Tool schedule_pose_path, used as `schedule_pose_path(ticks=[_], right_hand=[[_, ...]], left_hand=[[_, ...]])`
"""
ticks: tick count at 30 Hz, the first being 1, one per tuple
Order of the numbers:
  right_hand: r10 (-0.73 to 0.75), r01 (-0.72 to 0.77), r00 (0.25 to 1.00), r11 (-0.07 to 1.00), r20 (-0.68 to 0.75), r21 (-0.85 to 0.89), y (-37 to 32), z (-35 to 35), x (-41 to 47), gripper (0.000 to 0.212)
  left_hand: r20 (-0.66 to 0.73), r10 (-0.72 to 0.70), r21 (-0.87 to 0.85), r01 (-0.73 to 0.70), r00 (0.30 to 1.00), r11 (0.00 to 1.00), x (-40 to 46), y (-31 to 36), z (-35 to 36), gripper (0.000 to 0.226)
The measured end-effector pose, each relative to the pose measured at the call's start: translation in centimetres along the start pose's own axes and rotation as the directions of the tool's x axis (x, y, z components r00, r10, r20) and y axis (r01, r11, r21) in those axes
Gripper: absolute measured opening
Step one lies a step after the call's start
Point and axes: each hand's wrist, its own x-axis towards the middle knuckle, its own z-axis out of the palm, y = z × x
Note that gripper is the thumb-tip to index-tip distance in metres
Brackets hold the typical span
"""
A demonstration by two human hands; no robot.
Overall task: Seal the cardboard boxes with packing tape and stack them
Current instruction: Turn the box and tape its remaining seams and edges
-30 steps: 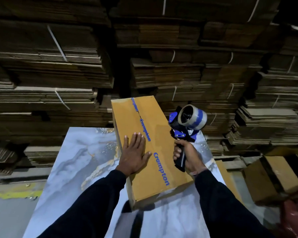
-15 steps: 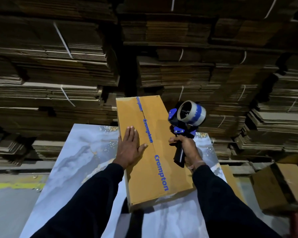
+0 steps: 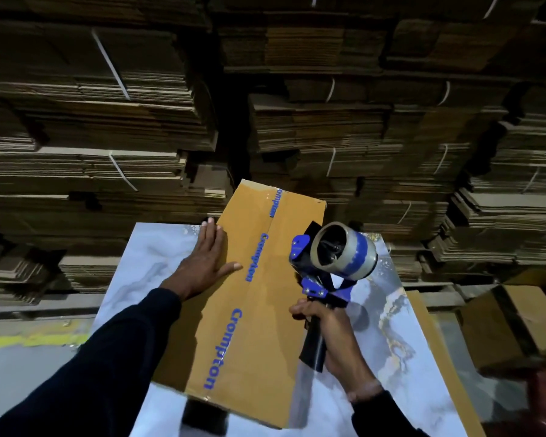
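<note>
A long brown cardboard box (image 3: pixel 278 335) lies on the marble-patterned table (image 3: pixel 152 266), with clear tape printed "Crompton" in blue running down its top seam. My left hand (image 3: pixel 205 263) lies flat with fingers spread on the box's far left edge. My right hand (image 3: pixel 331 339) grips the black handle of a blue tape dispenser (image 3: pixel 331 263), held upright just right of the box, its tape roll above the table. The dispenser does not touch the box.
Tall stacks of strapped flat cardboard (image 3: pixel 360 127) fill the whole background behind the table. Another brown box (image 3: pixel 514 323) sits lower right beside the table. A flat cardboard piece (image 3: pixel 423 313) lies along the table's right edge. Grey floor with a yellow line (image 3: pixel 29 340) is at left.
The box's far end has swung to the right on the table. My left hand slid from the box's middle to its left edge. The tape dispenser rose and came nearer.
</note>
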Motion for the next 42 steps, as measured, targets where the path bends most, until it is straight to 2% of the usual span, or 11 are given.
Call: schedule_pose_path(ticks=[3, 6, 10, 13, 17, 20, 26, 30, 34, 36, 42], right_hand=[[-0.045, 0.044, 0.999, 0.998, -0.023, -0.038, -1.6, 1.1, 2.1, 0.023], [-0.076, 0.072, 0.996, 0.995, -0.043, -0.073, -3.5, 2.3, 5.3, 0.031], [-0.011, 0.006, 0.998, 0.996, -0.057, -0.091, -4.5, 3.2, 8.1, 0.025], [0.05, -0.058, 0.994, 0.994, -0.092, -0.095, -4.3, 3.7, 7.0, 0.029], [0.071, -0.083, 0.992, 0.991, -0.102, -0.11, -3.5, 5.4, 3.2, 0.038], [0.098, -0.105, 0.991, 0.991, -0.087, -0.082, -2.4, 7.2, -0.1, 0.049], [0.171, -0.156, 0.983, 0.97, 0.063, -0.188, -2.1, 5.6, -6.0, 0.038], [0.141, -0.134, 0.99, 0.977, 0.028, -0.165, -4.3, 2.6, -5.5, 0.037], [-0.001, -0.038, 0.983, 0.978, -0.186, -0.205, -6.8, -1.6, -0.4, 0.05], [-0.059, -0.005, 0.967, 0.968, -0.247, -0.252, -7.7, -3.9, 2.3, 0.052], [-0.014, -0.06, 0.961, 0.964, -0.276, -0.26, -8.0, -6.4, 6.4, 0.025]], left_hand=[[-0.054, -0.17, -0.056, 0.167, 0.984, 0.984, 1.3, 1.2, 0.4, 0.1], [-0.123, -0.299, -0.032, 0.298, 0.946, 0.954, 3.2, 3.0, 0.7, 0.09], [-0.169, -0.404, 0.017, 0.412, 0.899, 0.911, 5.0, 4.6, 1.2, 0.091], [-0.243, -0.346, 0.052, 0.369, 0.906, 0.928, 5.3, 4.2, 1.6, 0.089], [-0.252, -0.191, 0.074, 0.216, 0.949, 0.974, 5.8, 2.3, 1.0, 0.08], [-0.2, -0.056, 0.099, 0.077, 0.978, 0.992, 5.8, 1.3, 0.5, 0.075], [-0.08, 0.173, 0.13, -0.162, 0.982, 0.978, 3.9, 1.9, 0.1, 0.082], [-0.075, 0.149, 0.138, -0.138, 0.986, 0.981, 3.5, 2.8, 0.7, 0.081], [-0.114, 0.015, 0.166, 0.004, 0.993, 0.986, 3.9, 4.3, 1.6, 0.066], [-0.149, -0.051, 0.206, 0.081, 0.987, 0.975, 3.8, 5.7, 2.2, 0.056], [-0.222, -0.018, 0.259, 0.077, 0.975, 0.963, 3.5, 6.3, 3.8, 0.052]])
